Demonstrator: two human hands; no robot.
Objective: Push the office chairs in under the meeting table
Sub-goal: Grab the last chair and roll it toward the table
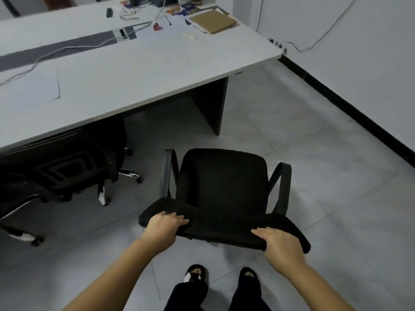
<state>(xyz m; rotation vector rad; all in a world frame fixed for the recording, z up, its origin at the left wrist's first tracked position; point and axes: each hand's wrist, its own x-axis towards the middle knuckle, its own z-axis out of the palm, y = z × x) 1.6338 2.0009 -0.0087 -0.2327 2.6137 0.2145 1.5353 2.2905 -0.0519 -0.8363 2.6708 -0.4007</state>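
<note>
I have both hands curled over the top of the chair (222, 187) backrest, left hand (165, 225) and right hand (280, 246) each holding a firm grip, with the chair out on the floor (314, 153), apart from the worktop (134, 70). If I push straight ahead, the right armrest (281, 185) may strike the dark leg panel (213, 104). Uneven pressure could swivel it toward the other chair (62, 167) already tucked under.

Open tiled floor (303, 140) lies between the black armchair (222, 182) and the counter (139, 70). Under the counter, the gap is bounded on the right by a dark panel leg (213, 106) and on the left by another chair (67, 162) already tucked in, its castors jutting out.
</note>
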